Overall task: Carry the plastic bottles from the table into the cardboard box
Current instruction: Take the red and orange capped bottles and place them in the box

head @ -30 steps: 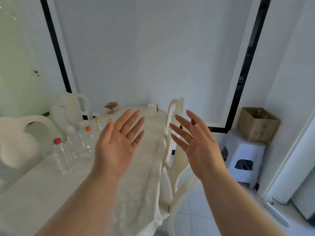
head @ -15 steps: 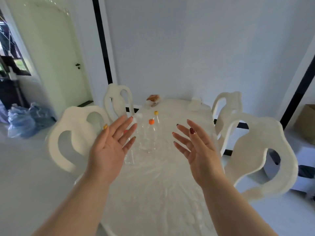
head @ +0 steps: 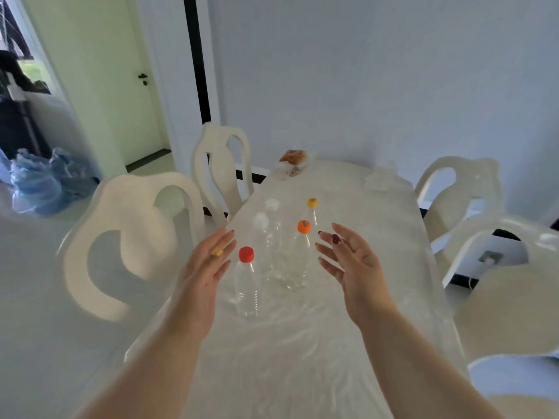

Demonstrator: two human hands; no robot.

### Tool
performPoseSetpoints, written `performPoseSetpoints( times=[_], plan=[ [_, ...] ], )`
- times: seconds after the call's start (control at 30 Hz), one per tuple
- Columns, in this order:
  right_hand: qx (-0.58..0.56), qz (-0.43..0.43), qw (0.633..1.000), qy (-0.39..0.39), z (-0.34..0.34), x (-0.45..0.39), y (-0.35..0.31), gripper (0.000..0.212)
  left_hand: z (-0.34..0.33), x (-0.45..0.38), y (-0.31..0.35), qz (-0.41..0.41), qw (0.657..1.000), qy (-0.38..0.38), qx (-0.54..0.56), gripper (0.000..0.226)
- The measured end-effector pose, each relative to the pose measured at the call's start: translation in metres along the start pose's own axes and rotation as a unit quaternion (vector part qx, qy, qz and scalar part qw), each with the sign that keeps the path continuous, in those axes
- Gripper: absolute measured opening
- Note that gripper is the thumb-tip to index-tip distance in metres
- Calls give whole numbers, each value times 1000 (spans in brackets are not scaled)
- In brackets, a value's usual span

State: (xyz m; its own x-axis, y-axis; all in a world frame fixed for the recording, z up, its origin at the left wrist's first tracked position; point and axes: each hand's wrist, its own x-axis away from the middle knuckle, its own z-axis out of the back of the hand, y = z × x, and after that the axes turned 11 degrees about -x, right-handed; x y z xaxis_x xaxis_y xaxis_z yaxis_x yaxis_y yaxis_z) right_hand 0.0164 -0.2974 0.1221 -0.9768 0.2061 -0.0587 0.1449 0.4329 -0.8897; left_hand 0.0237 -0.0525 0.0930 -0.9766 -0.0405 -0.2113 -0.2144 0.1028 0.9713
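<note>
Several clear plastic bottles stand upright in a cluster on the white table (head: 302,352). The nearest has a red cap (head: 246,282); behind it are an orange-capped bottle (head: 299,261), a yellow-capped bottle (head: 312,207) and two white-capped bottles (head: 262,237). My left hand (head: 205,276) hovers just left of the red-capped bottle, fingers spread, holding nothing. My right hand (head: 354,267) hovers just right of the orange-capped bottle, also spread and empty. The cardboard box is out of view.
White chairs stand on the left (head: 127,237), the far left (head: 220,173) and the right (head: 499,267) of the table. A brownish item (head: 293,158) lies at the table's far end. Blue plastic bags (head: 39,186) sit on the floor by a door.
The view has swung left and down from the box corner to the table. Both open hands have dropped closer to the bottles, which now stand between them.
</note>
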Motion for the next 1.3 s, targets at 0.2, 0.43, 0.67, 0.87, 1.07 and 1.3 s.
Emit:
performPoseSetpoints(
  times=[0.2,0.43,0.67,0.87,1.07,1.3],
  plan=[
    [160,-24,986,46,2,-71,48,29,3,-46,-55,117,982,8,-150,58],
    [359,-64,930,46,5,-125,86,59,5,-71,-96,120,937,-7,-329,34],
    [407,-26,910,68,0,-144,101,29,6,-81,-99,92,947,-26,-307,29],
    [377,-4,924,62,6,-131,102,9,9,-83,-96,74,942,-48,-324,27],
    [358,48,925,121,23,-85,73,8,1,-84,-91,45,935,-120,-331,22],
    [398,90,892,192,49,3,6,9,-57,-73,-58,-7,919,-257,-299,23]
  ],
)
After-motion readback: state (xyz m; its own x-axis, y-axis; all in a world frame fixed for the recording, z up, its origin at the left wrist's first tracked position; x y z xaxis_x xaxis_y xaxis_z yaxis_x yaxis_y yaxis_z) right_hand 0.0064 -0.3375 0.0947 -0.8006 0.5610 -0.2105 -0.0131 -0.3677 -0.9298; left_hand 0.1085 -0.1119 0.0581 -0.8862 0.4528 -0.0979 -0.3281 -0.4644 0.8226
